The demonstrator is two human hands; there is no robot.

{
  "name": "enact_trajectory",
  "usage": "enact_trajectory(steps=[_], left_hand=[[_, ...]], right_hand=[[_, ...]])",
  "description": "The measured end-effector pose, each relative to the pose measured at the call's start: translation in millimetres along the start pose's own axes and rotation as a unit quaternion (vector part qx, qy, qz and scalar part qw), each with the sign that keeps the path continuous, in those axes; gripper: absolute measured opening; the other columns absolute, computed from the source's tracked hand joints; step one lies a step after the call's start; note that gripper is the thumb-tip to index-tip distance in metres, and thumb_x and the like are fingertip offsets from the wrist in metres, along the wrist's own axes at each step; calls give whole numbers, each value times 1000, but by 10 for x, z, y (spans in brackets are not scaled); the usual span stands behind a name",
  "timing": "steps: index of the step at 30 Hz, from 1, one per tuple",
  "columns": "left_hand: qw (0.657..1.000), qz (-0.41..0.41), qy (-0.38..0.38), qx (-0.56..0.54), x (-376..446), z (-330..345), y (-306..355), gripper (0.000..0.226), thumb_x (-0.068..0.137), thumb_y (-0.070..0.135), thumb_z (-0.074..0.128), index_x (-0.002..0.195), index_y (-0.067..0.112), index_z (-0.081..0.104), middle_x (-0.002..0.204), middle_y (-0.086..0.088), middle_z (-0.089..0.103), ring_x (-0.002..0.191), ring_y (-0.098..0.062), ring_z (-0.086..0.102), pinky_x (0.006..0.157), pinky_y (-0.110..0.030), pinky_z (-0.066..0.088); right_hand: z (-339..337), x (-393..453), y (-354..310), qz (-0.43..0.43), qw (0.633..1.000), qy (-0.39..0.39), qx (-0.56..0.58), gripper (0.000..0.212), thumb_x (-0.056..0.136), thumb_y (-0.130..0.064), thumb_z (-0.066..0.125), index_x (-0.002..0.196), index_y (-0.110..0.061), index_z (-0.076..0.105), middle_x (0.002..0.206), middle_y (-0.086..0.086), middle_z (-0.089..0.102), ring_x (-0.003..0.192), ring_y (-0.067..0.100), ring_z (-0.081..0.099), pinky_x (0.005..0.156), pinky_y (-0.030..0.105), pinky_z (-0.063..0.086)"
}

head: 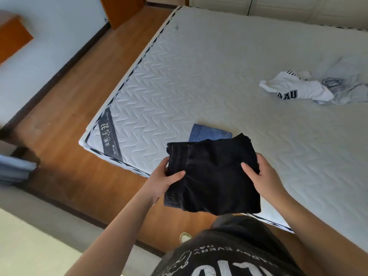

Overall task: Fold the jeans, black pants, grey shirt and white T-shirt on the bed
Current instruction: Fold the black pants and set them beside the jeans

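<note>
The black pants (214, 174) are folded into a thick square and held above the near corner of the bed (199, 76). My left hand (163, 181) grips their left edge by the waistband, thumb on top. My right hand (262, 176) grips the right edge, thumb on top. Behind the pants the folded jeans (207, 133) lie on the mattress, partly hidden. The white T-shirt (294, 89) with dark letters lies crumpled at the right. The grey shirt (346, 84) is bunched beside and under it.
A bare quilted mattress with a dark label (108, 136) at its near left corner. Wooden floor (65, 108) runs along the left side. A wooden door frame (121, 8) stands at the back, folded blue cloth (14, 170) at far left.
</note>
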State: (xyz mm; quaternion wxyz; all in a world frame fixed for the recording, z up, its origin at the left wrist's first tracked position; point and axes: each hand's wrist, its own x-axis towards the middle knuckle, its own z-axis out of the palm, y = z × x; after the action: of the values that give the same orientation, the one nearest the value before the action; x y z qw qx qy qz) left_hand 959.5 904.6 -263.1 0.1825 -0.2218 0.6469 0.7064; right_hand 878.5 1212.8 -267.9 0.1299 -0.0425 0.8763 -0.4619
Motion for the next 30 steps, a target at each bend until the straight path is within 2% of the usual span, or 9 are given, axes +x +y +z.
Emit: enact_trajectory(steps=[3, 6, 9, 13, 16, 20, 24, 26, 30], left_hand=[[999, 9, -8, 41, 347, -130, 242, 62, 73, 47, 81, 126, 47, 50, 117, 13, 68, 104, -12, 68, 87, -32, 57], [997, 25, -22, 76, 772, -194, 496, 56, 75, 44, 78, 124, 47, 51, 113, 15, 70, 101, -9, 69, 87, -30, 57], [995, 39, -16, 90, 1153, -264, 666, 50, 80, 37, 75, 124, 45, 54, 113, 16, 69, 100, -7, 68, 88, -31, 56], [992, 17, -23, 119, 1428, -360, 878, 58, 77, 43, 74, 129, 45, 50, 118, 14, 67, 107, -13, 66, 95, -39, 54], [986, 9, -44, 161, 1660, -421, 1121, 56, 84, 41, 73, 133, 47, 47, 120, 14, 65, 108, -13, 64, 95, -38, 53], [972, 18, -98, 213, 1962, -436, 1373, 56, 88, 38, 70, 137, 43, 44, 123, 10, 65, 109, -13, 65, 96, -39, 54], [949, 19, -173, 264, 2299, -527, 1553, 55, 87, 39, 70, 137, 43, 45, 125, 14, 64, 114, -12, 62, 98, -41, 52], [935, 18, -212, 282, 2508, -590, 1635, 53, 87, 40, 70, 134, 44, 47, 122, 18, 64, 112, -9, 63, 95, -37, 54], [896, 27, -294, 332, 2891, -712, 1780, 45, 85, 42, 71, 122, 55, 49, 114, 28, 65, 105, 1, 64, 88, -25, 51]], right_hand=[[71, 175, -72, 24, 999, 20, 9, 31, 96, -36, 57, 124, -26, 51, 107, -17, 61, 94, -5, 57, 71, 9, 42], [131, 423, -75, 54, 997, 52, 22, 35, 96, -38, 56, 127, -26, 48, 107, -17, 59, 92, -5, 56, 69, 9, 42], [219, 705, -121, 84, 992, 78, 51, 32, 96, -38, 56, 125, -29, 48, 105, -23, 58, 92, -9, 56, 70, 10, 42], [326, 916, -245, 128, 983, 105, 81, 28, 97, -35, 55, 123, -29, 47, 106, -20, 57, 95, -4, 57, 73, 13, 43], [334, 1070, -338, 149, 976, 123, 99, 22, 96, -37, 56, 116, -34, 48, 103, -20, 60, 93, -2, 60, 71, 15, 45], [382, 1103, -417, 187, 957, 180, 132, 20, 94, -38, 57, 113, -38, 50, 100, -22, 62, 88, -4, 61, 67, 12, 44], [624, 999, -492, 218, 933, 245, 149, 24, 94, -39, 58, 117, -39, 49, 101, -24, 63, 87, -7, 61, 64, 12, 46], [799, 955, -569, 232, 917, 279, 166, 21, 94, -38, 59, 113, -42, 50, 96, -27, 64, 87, -7, 61, 68, 16, 47], [1268, 880, -864, 274, 871, 352, 207, 16, 94, -36, 59, 105, -45, 51, 92, -28, 64, 83, -8, 62, 66, 20, 49]])
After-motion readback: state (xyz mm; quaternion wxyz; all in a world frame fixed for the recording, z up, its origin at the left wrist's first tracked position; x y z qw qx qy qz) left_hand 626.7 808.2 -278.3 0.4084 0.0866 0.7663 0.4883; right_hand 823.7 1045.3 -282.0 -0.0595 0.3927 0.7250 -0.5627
